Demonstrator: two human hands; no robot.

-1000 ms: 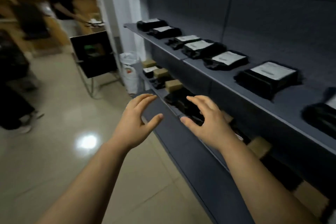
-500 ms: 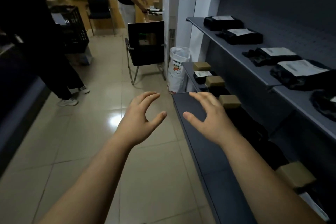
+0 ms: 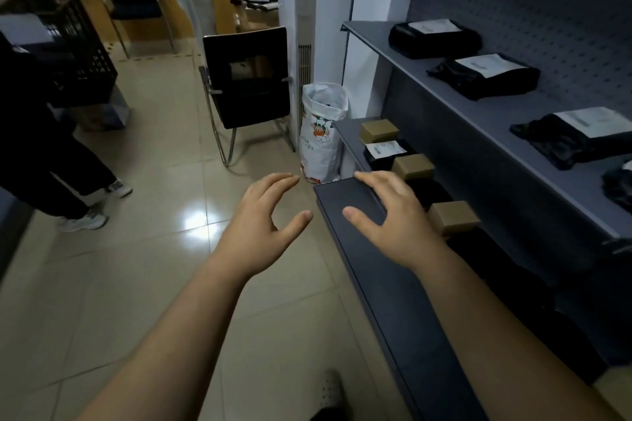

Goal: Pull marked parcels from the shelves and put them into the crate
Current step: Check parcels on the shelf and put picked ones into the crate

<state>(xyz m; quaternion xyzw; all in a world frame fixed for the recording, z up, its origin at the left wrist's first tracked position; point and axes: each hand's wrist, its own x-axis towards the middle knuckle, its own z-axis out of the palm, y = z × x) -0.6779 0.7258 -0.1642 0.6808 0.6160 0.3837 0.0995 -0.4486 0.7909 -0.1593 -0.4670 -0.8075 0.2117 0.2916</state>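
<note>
Shelves [image 3: 478,120] have slid rightward in view; left hand [image 3: 260,225] and right hand [image 3: 393,219] stay apart, loose-fingered, holding nothing.

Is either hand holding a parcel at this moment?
No: the left hand and the right hand are empty with fingers spread, while the parcels lie on the shelf.
</note>
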